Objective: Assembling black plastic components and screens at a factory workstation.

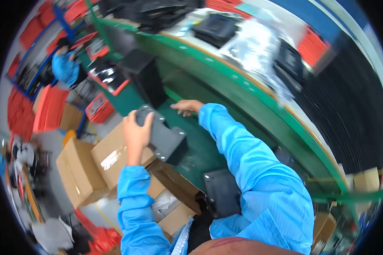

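Note:
My left hand [137, 132] is closed on one end of a dark grey plastic housing [166, 142], thumb on its upper face and fingers round the far edge. The housing has a notch in one side and small bright spots near its corners. It sits over the green bench top [200, 148]. My right hand [187, 107] reaches past it with fingers stretched out and nothing in them. Beside that hand stands a tall black block-like stack [142, 74]. A second dark grey housing [221, 191] lies close to my body, partly behind my right sleeve.
An open cardboard box [178, 219] with clear plastic inside stands at the bench's near edge, beside closed cartons [78, 172]. A green-framed shelf [238, 78] carries black parts and clear bags [257, 49]. Red trays [100, 108] stand at left, where another person [66, 66] works.

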`<action>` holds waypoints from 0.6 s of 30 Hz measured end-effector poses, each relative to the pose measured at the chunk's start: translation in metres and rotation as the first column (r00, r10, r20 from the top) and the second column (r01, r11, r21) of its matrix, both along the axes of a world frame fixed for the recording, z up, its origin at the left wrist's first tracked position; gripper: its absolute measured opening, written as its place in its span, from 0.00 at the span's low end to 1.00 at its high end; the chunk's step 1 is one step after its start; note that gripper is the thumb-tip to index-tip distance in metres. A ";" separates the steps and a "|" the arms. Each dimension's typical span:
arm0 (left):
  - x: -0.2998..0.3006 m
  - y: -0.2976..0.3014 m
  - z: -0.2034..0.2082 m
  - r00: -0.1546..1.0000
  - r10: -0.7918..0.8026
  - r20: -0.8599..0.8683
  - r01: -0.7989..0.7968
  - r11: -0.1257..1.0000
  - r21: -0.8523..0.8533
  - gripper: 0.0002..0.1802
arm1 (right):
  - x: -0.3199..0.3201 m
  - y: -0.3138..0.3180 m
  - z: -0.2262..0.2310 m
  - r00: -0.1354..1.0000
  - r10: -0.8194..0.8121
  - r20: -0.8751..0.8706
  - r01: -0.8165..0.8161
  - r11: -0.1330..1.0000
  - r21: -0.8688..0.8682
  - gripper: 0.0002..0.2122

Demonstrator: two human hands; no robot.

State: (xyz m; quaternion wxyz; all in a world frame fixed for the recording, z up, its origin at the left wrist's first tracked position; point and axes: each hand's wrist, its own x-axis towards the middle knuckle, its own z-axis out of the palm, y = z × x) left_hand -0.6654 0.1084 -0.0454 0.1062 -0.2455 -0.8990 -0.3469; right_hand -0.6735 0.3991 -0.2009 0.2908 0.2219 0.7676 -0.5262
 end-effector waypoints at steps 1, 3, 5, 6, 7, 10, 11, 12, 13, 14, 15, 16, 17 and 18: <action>0.003 0.009 0.004 0.999 -0.034 0.015 0.034 0.999 -0.029 0.36 | 0.018 0.007 0.012 0.990 0.114 0.078 -0.122 0.987 0.102 0.34; 0.014 0.027 0.010 0.994 -0.110 0.028 0.111 0.992 -0.054 0.37 | 0.072 0.017 0.038 0.989 0.144 0.028 -0.147 0.962 0.231 0.32; 0.020 0.027 0.015 0.990 -0.138 0.020 0.139 0.989 -0.056 0.36 | 0.119 0.006 0.074 0.973 0.230 -0.017 -0.207 0.905 0.371 0.30; 0.020 0.027 0.017 0.989 -0.144 0.015 0.145 0.988 -0.055 0.36 | 0.148 0.000 0.094 0.935 0.345 -0.082 -0.270 0.841 0.468 0.29; 0.018 0.029 0.019 0.987 -0.162 0.010 0.163 0.985 -0.051 0.36 | 0.177 -0.005 0.112 0.878 0.461 -0.130 -0.316 0.761 0.566 0.28; 0.014 0.026 0.028 0.929 -0.362 0.075 0.367 0.927 -0.074 0.33 | 0.269 -0.036 0.202 0.746 0.528 -0.406 -0.198 0.758 0.621 0.21; 0.018 0.034 0.031 0.923 -0.378 0.072 0.382 0.921 -0.072 0.33 | 0.296 -0.039 0.230 0.727 0.489 -0.482 -0.131 0.788 0.602 0.18; 0.019 0.044 0.036 0.856 -0.510 0.084 0.516 0.853 -0.079 0.32 | 0.318 -0.044 0.259 0.698 0.452 -0.555 -0.069 0.814 0.577 0.15; 0.020 0.048 0.044 0.779 -0.620 0.095 0.627 0.774 -0.090 0.30 | 0.339 -0.051 0.295 0.660 0.426 -0.618 0.077 0.780 0.621 0.13; 0.022 0.064 0.045 0.669 -0.735 0.113 0.743 0.663 -0.088 0.28 | 0.361 -0.048 0.323 0.630 0.395 -0.669 0.235 0.724 0.649 0.11; 0.022 0.078 0.043 0.656 -0.747 0.112 0.755 0.650 -0.086 0.28 | 0.377 -0.036 0.339 0.553 0.427 -0.716 0.392 0.625 0.676 0.10; 0.021 0.084 0.043 0.599 -0.793 0.112 0.800 0.590 -0.104 0.27 | 0.384 -0.021 0.354 0.460 0.479 -0.748 0.536 0.521 0.664 0.10; 0.018 0.087 0.042 0.544 -0.831 0.115 0.838 0.532 -0.123 0.26 | 0.383 -0.003 0.362 0.448 0.478 -0.755 0.632 0.428 0.646 0.10; 0.021 0.097 0.038 0.474 -0.872 0.125 0.879 0.459 -0.133 0.25 | 0.386 0.018 0.366 0.450 0.472 -0.758 0.714 0.320 0.623 0.10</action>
